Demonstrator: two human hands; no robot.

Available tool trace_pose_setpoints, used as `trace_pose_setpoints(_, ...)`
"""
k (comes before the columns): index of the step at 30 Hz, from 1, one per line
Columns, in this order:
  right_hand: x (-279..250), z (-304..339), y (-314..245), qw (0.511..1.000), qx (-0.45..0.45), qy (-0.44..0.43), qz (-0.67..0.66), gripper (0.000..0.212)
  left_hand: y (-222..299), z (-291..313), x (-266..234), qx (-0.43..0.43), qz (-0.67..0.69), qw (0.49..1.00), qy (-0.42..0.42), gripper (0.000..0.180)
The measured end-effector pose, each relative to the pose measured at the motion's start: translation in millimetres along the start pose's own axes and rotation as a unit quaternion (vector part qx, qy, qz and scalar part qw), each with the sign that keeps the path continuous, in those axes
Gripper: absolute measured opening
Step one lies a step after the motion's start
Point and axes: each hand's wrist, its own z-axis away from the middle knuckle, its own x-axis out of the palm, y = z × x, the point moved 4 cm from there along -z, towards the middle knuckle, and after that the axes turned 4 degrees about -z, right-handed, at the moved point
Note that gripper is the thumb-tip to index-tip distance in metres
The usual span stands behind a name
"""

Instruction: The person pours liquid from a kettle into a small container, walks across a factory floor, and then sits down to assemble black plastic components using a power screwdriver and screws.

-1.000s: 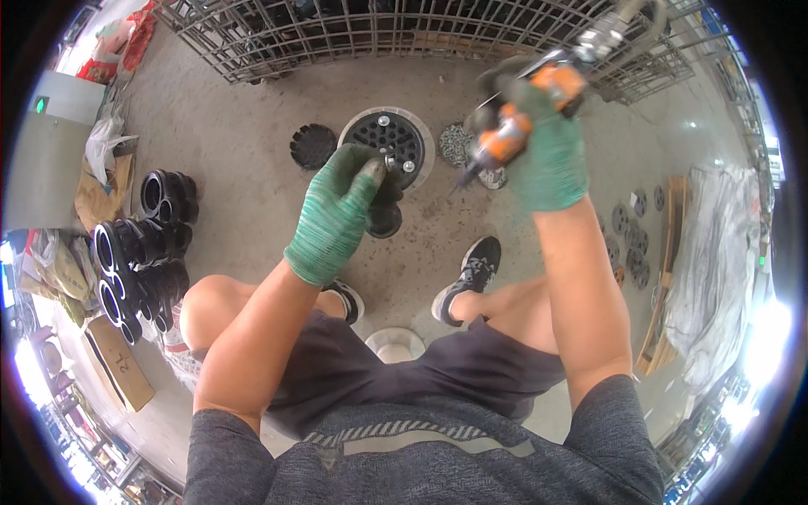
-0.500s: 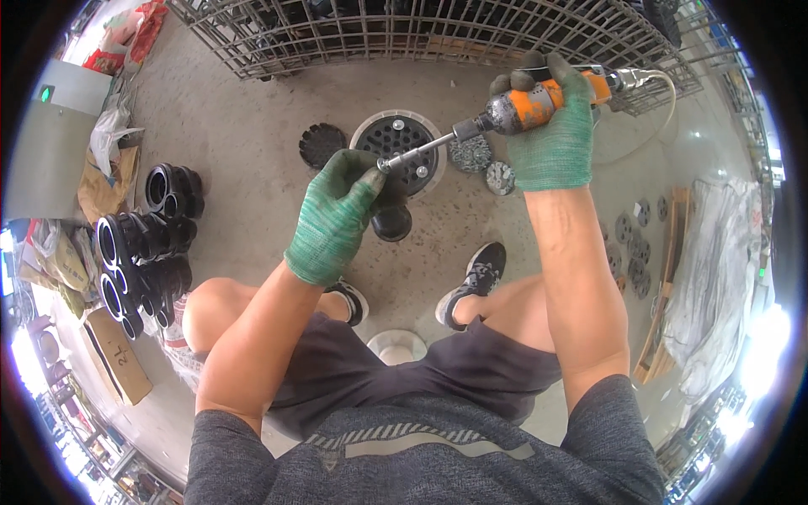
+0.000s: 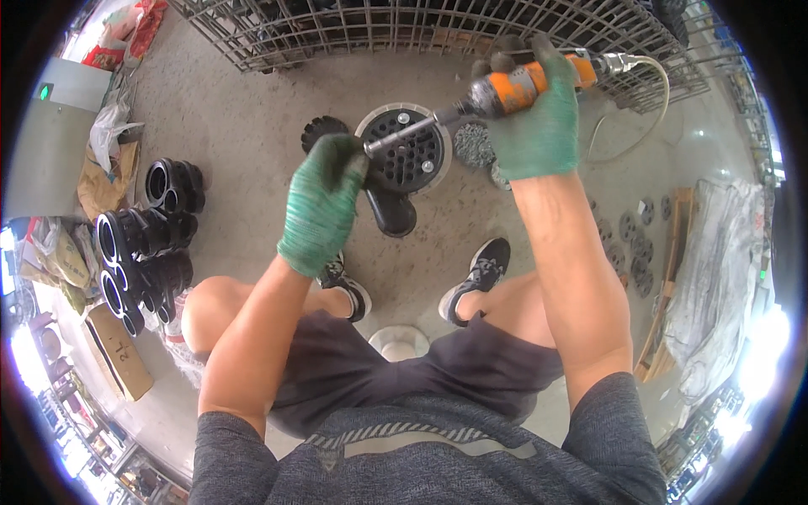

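While the green-gloved right grip is clasping an orange air driver at the upper right, the left grip is pinching a small metal fastener at the tip of the driver's long shaft, left of upper centre, apparently lining the two up. Below, a black plastic fitting is jutting out; whether that grip is holding it too, one cannot tell. Beyond, a perforated black disc is lying, likely keeping its bright bolts handy.

Soft, even light covers the floor around the hands; white glare flares below them, far left and right, along curved edges.
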Motion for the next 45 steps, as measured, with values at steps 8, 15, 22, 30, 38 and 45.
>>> trace_pose_setpoints(8,41.2,4.7,26.8,0.980,0.134,-0.118,-0.086,0.026,0.6,-32.5,-29.1,0.076,-0.116,0.990,0.022,0.018)
trace_pose_setpoints(15,11.2,-3.3,30.5,0.991,0.012,-0.118,0.067,0.020,-21.7,-37.3,-18.7,0.145,-0.227,0.963,0.006,0.021)
trace_pose_setpoints(22,-7.5,9.4,46.8,0.978,0.008,-0.119,0.168,0.022,-46.9,-35.1,-2.3,0.176,-0.382,0.907,-0.011,0.026)
trace_pose_setpoints(30,-11.8,13.2,64.7,0.975,0.009,-0.106,0.194,0.026,-69.9,-33.8,9.4,0.182,-0.403,0.897,0.023,0.023)
trace_pose_setpoints(38,-1.9,21.7,67.0,0.956,-0.032,-0.158,0.244,0.027,-78.2,-35.0,15.1,0.146,-0.304,0.941,0.036,0.023)
trace_pose_setpoints(45,17.0,36.5,73.8,0.882,-0.065,-0.298,0.358,0.028,-97.7,-32.2,19.8,0.070,-0.170,0.983,0.016,0.038)
